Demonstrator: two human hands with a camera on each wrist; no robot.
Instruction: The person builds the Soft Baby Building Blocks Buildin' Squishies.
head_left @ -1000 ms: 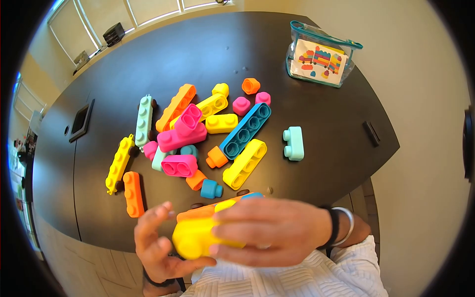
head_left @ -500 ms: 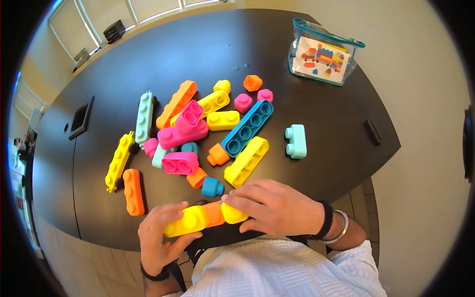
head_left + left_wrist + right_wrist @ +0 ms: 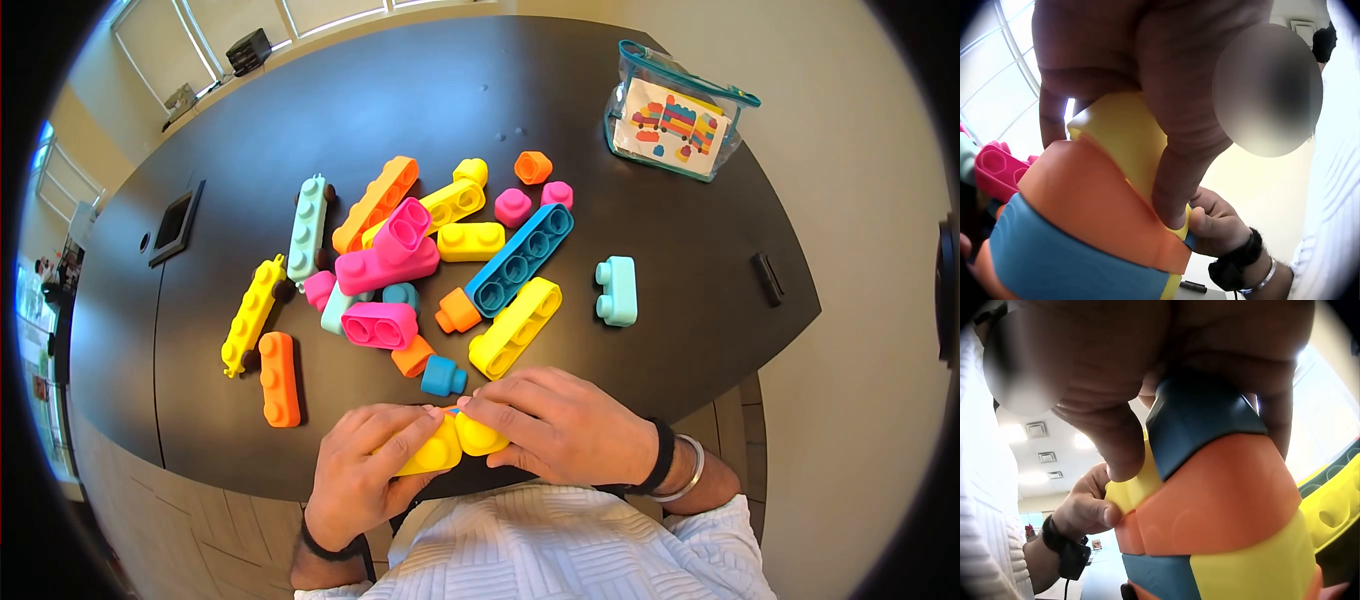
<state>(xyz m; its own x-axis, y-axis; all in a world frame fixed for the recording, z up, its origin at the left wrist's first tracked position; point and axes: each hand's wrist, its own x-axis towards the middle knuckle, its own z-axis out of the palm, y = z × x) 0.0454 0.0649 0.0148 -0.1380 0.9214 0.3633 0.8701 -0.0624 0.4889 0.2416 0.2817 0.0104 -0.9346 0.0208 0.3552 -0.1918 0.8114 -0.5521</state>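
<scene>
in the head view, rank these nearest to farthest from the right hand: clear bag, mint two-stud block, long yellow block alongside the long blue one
From the right hand:
1. Long yellow block, just beyond the fingers
2. Mint two-stud block, farther out, on the right
3. Clear bag, at the far right of the table

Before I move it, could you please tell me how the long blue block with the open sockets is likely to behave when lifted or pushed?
The long blue block looks stiff, as its outline is straight. Its open sockets suggest it is fairly light for its size. Pushed, it would probably slide rather than roll, given its long, flat sides.
</scene>
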